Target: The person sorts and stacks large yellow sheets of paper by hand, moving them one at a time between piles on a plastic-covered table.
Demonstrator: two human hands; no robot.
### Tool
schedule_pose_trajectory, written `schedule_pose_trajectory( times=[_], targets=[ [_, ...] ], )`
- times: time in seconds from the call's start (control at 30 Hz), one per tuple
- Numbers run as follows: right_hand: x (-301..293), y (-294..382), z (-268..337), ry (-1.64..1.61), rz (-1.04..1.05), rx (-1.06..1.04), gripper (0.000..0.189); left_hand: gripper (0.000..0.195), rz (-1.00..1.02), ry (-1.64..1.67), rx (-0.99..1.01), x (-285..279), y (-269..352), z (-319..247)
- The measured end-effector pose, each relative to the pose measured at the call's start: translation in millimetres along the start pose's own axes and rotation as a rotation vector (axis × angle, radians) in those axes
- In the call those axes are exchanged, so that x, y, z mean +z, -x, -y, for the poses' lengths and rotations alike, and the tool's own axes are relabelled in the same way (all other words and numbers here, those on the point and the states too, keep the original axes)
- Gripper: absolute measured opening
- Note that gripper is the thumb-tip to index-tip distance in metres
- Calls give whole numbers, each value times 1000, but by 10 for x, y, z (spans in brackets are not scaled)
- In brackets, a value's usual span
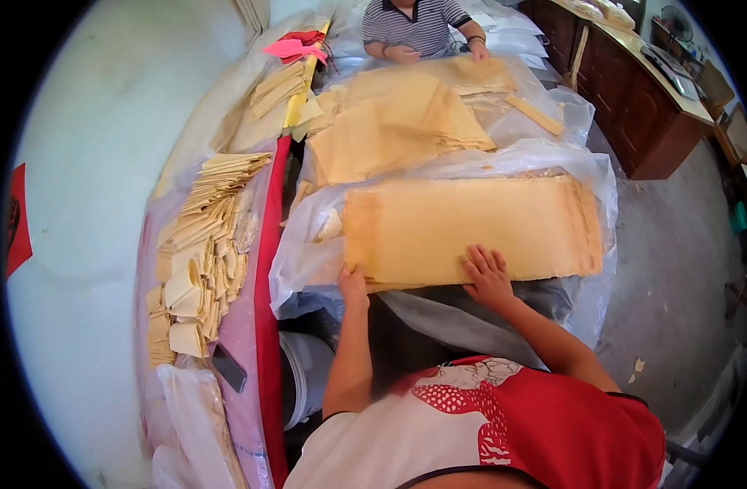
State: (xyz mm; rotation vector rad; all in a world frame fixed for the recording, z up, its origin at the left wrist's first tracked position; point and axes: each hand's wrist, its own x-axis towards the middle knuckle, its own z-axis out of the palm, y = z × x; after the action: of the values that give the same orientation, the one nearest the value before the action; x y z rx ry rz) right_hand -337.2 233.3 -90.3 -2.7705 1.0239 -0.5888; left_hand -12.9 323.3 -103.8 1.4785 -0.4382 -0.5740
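Note:
A wide rectangular stack of thin tan sheets (459,226), seemingly tofu skin, lies before me on clear plastic film (306,269). Its side edges are darker and uneven. My left hand (353,284) grips the near left corner, thumb on top and the fingers partly hidden. Resting palm down near the middle of the front edge, my right hand (488,275) has its fingers slightly spread on the top sheet. Beyond this stack, more tan sheets (404,128) lie in a loose, overlapping pile.
Folded tan sheets (205,263) crowd a red-edged side table (269,244) on the left, beside a phone (229,368). Beneath stands a white bucket (306,376). Across the table, a person in a striped shirt (416,27) handles sheets. A wooden cabinet (630,104) stands at right.

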Motion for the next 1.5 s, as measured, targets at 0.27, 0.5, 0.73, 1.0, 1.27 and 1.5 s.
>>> schedule_pose_trajectory(
  times=[0.27, 0.5, 0.73, 1.0, 1.27, 1.5],
  targets=[
    [-73, -395, 350, -155, 155, 25, 67, 23, 232, 22, -80, 507, 369, -674],
    [378, -1090, 1109, -693, 25, 268, 45, 24, 203, -593, 292, 573, 368, -554],
    [505, -1324, 961, -700, 315, 404, 39, 32, 240, -449, 299, 447, 167, -110],
    [315, -1314, 469, -1334, -3, 698, 28, 41, 477, -1340, 513, 501, 69, -105],
    [-403, -350, -513, -1578, -623, 820, 25, 51, 324, -1210, 293, 692, 230, -356],
    [8, 396, -790, -1452, -489, 1155, 27, 59, 429, -946, 1051, 1576, 658, -280]
  ],
)
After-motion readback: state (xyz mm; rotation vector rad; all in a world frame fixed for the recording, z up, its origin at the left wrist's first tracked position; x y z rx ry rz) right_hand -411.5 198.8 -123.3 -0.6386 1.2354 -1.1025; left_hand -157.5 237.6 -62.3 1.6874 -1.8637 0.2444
